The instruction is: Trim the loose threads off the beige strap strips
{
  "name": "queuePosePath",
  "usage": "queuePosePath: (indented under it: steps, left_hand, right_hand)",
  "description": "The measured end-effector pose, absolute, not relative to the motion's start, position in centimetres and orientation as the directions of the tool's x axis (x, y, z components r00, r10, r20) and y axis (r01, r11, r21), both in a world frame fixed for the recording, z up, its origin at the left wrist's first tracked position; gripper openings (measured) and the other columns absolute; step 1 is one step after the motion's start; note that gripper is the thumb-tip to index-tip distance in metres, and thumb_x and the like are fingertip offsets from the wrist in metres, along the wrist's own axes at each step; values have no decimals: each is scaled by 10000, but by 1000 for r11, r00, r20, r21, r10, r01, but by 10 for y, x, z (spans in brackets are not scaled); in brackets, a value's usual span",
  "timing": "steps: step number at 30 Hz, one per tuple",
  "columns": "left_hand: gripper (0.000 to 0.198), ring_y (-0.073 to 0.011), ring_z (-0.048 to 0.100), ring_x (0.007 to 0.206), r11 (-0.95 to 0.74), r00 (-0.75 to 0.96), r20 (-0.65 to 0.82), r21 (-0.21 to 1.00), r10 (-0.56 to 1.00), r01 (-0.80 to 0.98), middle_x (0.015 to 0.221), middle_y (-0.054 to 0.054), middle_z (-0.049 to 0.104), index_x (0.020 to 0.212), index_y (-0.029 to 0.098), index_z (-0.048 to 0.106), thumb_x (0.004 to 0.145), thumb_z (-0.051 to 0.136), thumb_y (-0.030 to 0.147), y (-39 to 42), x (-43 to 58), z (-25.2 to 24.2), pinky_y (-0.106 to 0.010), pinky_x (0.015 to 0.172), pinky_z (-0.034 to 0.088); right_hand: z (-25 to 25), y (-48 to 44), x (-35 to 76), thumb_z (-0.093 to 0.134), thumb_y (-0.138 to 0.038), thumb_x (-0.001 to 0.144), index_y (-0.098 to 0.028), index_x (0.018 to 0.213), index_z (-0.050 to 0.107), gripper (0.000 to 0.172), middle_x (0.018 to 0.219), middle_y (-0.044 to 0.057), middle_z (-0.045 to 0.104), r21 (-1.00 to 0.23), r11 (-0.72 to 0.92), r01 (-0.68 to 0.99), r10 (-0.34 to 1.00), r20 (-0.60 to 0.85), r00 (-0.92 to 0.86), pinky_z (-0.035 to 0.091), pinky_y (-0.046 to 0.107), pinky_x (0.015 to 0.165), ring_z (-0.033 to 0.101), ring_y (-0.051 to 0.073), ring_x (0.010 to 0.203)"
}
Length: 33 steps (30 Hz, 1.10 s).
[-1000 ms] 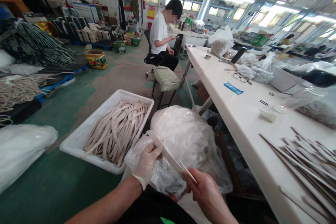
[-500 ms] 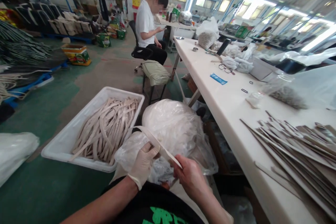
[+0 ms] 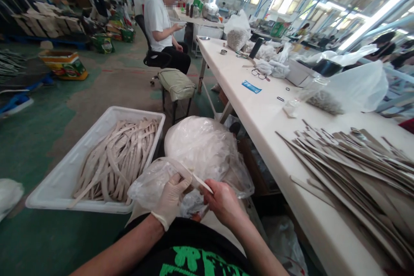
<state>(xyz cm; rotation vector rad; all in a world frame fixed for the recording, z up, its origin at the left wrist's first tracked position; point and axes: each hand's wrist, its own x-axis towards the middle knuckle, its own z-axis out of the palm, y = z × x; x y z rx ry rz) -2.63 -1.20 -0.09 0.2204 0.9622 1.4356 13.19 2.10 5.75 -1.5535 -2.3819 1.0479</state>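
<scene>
Running from the middle distance to the lower right, the white counter (image 3: 223, 69) is the largest thing close by. Beyond its far left edge, a person in a white shirt (image 3: 157, 19) sits on a black chair (image 3: 158, 58). On the floor to the left stands a white plastic tub (image 3: 61, 181), with a tangle of pale flat strips (image 3: 119, 159) lying in it. Just beside the tub, a bulky clear plastic bag (image 3: 200, 142) with pale contents sits in front of the wearer. Past the bag is a stool (image 3: 176, 84) topped with a greenish cover. A loose heap of long strips (image 3: 343, 164) spreads over the near right of the counter.

The left grip (image 3: 171, 196), in a pale glove, is closed in a pinch on one pale strip (image 3: 196, 180); the bare right grip (image 3: 224, 202) pinches the same strip by its near end. The strip spans the short gap between the two, its near tip showing above the right forefinger, while its far part curves out past the left fingers, over the bag.

Smaller still on the counter are eyeglasses (image 3: 259, 74), a blue packet (image 3: 251, 86) and a small dark oblong ring (image 3: 280, 98).
</scene>
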Motion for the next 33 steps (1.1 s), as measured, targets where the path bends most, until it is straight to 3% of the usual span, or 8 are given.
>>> queuePosePath:
  steps: [2,4,7,11,13,19,26,33]
  left_hand:
    - [311,-167,627,766,188,-148,-432,643,890,-742,875,-23,711,943,185,746,647,828,233,-11,-28,1,-237,688,521]
    - [339,-163,641,788,166,-166,-451,609,877,-776,907,-29,717,968,177,740,643,827,223,-8,-38,2,-224,698,534]
    - [328,-132,655,762,148,-183,-513,539,839,-829,919,-26,712,990,164,720,670,793,157,-3,-55,4,-198,657,539]
    - [244,-80,622,605,162,-185,-609,468,771,-869,796,4,692,950,162,704,733,708,50,-1,-62,10,-173,563,520]
    - [237,-76,614,574,187,-161,-632,447,758,-875,762,8,683,971,158,699,764,680,43,0,-60,14,-174,540,515]
    - [210,-83,624,572,276,-49,-667,372,744,-886,774,-7,691,988,142,687,801,650,55,-3,-56,16,-187,540,537]
    - [219,-114,665,670,310,11,-663,335,749,-890,832,-28,704,1019,151,678,826,618,67,-10,-47,7,-211,610,564]
    - [212,-154,672,723,377,113,-626,307,772,-874,862,-48,718,983,174,695,773,713,163,-12,-40,-7,-247,659,554]
  right_hand:
    - [59,20,135,461,-323,967,-177,752,631,311,643,4,643,-688,219,692,829,-244,-504,370,217,547,562,126,563]
    - [59,16,146,401,-391,994,-178,993,660,335,715,8,646,-815,148,561,820,-216,-530,412,209,517,547,117,522]
    - [62,5,166,344,-443,1016,-202,1270,576,420,790,20,645,-906,89,413,839,-155,-522,444,207,469,531,112,494]
    - [74,-8,178,588,-393,936,-238,1178,643,293,971,54,698,-873,367,321,777,99,-622,519,260,687,658,175,776]
    - [79,-11,177,713,-319,855,-253,1198,625,360,998,46,718,-840,475,261,724,204,-659,518,265,751,678,193,866]
    - [87,-4,174,595,-166,914,-260,1136,674,254,930,38,729,-754,610,244,691,356,-629,507,238,655,690,151,750]
    - [92,6,164,561,-253,952,-247,1015,734,184,1239,95,665,-578,733,360,633,385,-671,527,249,704,698,169,854]
    - [67,24,141,632,-210,882,-216,1059,690,187,1266,101,652,-789,583,196,630,286,-722,512,242,844,660,192,1078]
